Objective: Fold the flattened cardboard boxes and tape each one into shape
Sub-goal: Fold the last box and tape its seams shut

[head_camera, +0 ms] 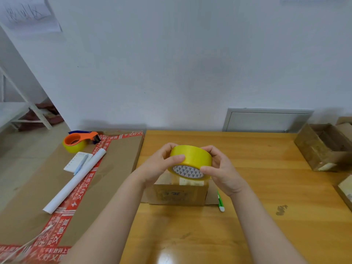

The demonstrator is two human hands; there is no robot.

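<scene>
Just above a small box, two hands grip a roll of yellow tape

Both hands hold the yellow tape roll (190,161) in the air. The left hand (158,164) curls round its left side, thumb lying on the yellow band. The right hand (222,172) clasps its right side, thumb at the lower rim. The roll is tilted, its patterned core facing the person and downward, its axis running away from them.

Directly beneath sits the small cardboard box (179,193), closed, its long side lying left to right on the glossy wooden table (247,216). A green pen (221,202) lies just beside its right end.

To the left, a large flat carton (118,159) bears an orange tape dispenser (80,142), a notepad (73,162) and a white paper roll (76,180). At the table's right edge stands an open cardboard box (323,147). Behind is a plain white wall (171,63).
</scene>
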